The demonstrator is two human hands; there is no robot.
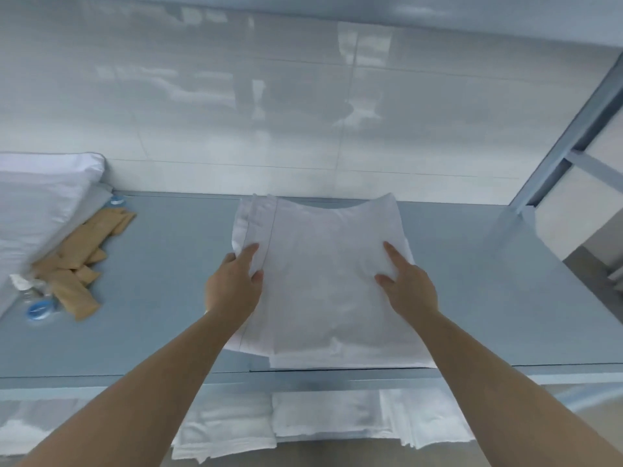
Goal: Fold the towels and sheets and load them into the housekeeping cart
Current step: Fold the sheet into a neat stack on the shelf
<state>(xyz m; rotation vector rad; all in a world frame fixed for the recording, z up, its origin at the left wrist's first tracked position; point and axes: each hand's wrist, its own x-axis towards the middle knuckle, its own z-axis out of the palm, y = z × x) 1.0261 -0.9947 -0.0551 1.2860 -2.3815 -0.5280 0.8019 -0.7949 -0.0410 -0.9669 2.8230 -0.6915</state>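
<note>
Mid-shelf (175, 298), right of tan packets (77, 264): both hands grasp folded sheet (323, 291), left hand (232, 288) and right hand (404, 291) pinching side edges. Lower flat, square edges to shelf front, then release.

Folded white cloth sheet (323, 281) at shelf centre: smooth matt weave, stitched hem. Blue-grey painted metal shelf (161, 264): smooth, semi-matt. Tan paper-like flat packets (77, 261) at left edge: matt. White wall tiles (236, 96): glossy, reflective. White folded cloths (303, 423) on lower shelf: matt.
</note>
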